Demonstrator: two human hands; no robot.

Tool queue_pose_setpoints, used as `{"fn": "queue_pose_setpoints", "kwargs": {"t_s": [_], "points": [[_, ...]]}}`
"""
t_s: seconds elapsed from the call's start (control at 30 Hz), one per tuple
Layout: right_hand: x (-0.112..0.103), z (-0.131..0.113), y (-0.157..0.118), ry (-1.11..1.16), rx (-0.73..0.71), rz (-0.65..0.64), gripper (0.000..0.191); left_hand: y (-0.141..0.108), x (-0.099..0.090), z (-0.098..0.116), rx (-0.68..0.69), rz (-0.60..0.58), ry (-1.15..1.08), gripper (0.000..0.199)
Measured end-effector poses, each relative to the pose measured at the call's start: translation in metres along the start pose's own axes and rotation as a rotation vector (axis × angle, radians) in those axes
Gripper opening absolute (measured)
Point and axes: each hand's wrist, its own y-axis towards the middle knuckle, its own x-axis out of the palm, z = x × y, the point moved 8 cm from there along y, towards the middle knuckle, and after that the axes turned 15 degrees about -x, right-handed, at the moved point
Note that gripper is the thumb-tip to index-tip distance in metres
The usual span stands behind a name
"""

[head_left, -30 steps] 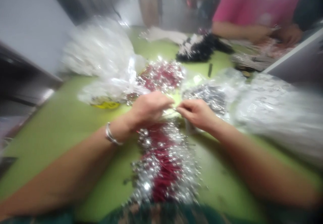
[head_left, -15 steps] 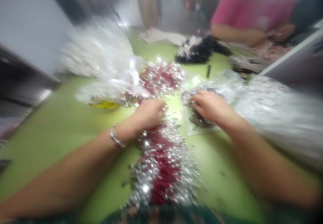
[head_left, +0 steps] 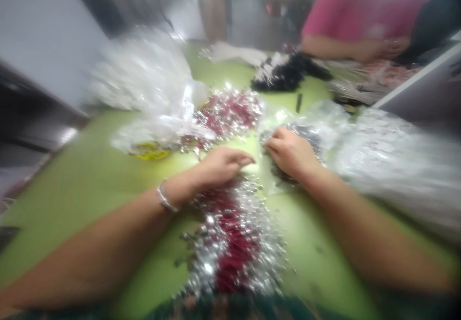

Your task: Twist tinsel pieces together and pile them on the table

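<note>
My left hand [head_left: 223,166] is just above the far end of a long pile of dark red cords with shiny silver ends [head_left: 234,243]. Its thumb and forefinger point right, pressed together; what they hold, if anything, is too small and blurred to name. My right hand [head_left: 291,154] is over an open clear plastic bag [head_left: 268,183] of small dark metallic pieces [head_left: 308,135]. Its fingertips are bunched in a pinch at the bag's left part, and whatever is between them cannot be made out.
Behind my left hand lies a second red-and-silver heap [head_left: 234,111], beside a large white plastic bag [head_left: 140,75] with a yellow patch. More clear plastic [head_left: 389,152] lies at right. Across the green table [head_left: 90,180], a person in pink [head_left: 363,12] works near a black bundle [head_left: 279,72].
My left hand's fingers have stretched out to the right, toward the bag. My right hand has shifted slightly left over the metallic pieces. The other person's hands have moved a little left.
</note>
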Motion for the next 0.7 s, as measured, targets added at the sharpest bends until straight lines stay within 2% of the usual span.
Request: {"fn": "queue_pose_setpoints", "kwargs": {"t_s": [0.13,0.23,0.33,0.53,0.63,0.7], "points": [[-0.014,-0.016,-0.001,0.203,-0.030,0.171,0.017,0.002,-0.015,0.000,-0.051,0.102,-0.115,0.030],[-0.019,-0.032,0.000,0.364,-0.065,0.273,0.016,0.001,-0.018,0.002,-0.074,0.131,-0.103,0.030],[-0.022,-0.041,-0.002,0.398,-0.088,0.349,0.016,0.000,-0.017,0.004,-0.063,0.136,-0.070,0.029],[-0.021,-0.045,-0.002,0.378,-0.166,0.351,0.019,0.000,-0.015,0.005,0.001,0.150,0.034,0.027],[-0.020,-0.046,0.000,0.418,-0.209,0.269,0.017,-0.004,-0.013,0.012,0.106,0.215,0.286,0.020],[-0.017,-0.044,0.001,0.515,-0.175,0.181,0.015,-0.009,-0.008,0.020,0.210,0.245,0.480,0.016]]}}
